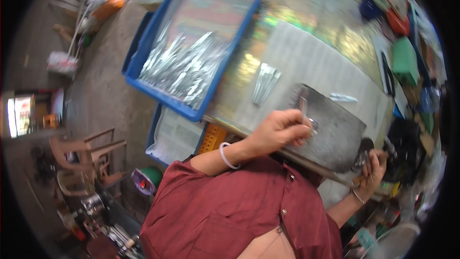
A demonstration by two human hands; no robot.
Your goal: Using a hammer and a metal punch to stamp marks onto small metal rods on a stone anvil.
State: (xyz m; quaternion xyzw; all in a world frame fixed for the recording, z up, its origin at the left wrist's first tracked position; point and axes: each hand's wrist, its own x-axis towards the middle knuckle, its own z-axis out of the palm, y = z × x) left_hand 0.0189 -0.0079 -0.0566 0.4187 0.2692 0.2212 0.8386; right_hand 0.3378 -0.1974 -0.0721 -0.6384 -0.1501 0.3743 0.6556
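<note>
My left hand [286, 128] is closed in a pinch on a slim silvery metal piece [304, 103], held above the near left part of a worn grey metal slab [335, 136]. Something small and shiny shows beside its fingertips, too blurred to name. At the slab's right end, my right hand [374, 169] is closed around a dark tool with a rounded head [365, 149]; its handle is mostly hidden. A small bundle of slim metal pieces [266, 84] lies left of the slab. A few more metal pieces [343, 98] rest just beyond it.
A blue crate [238, 38] with many silvery pieces stands at the left, above another blue crate [152, 136]. Pale sheeting [306, 52] covers the tabletop. A green box [405, 62] and clutter line the right side. A brown chair [67, 151] stands at far left.
</note>
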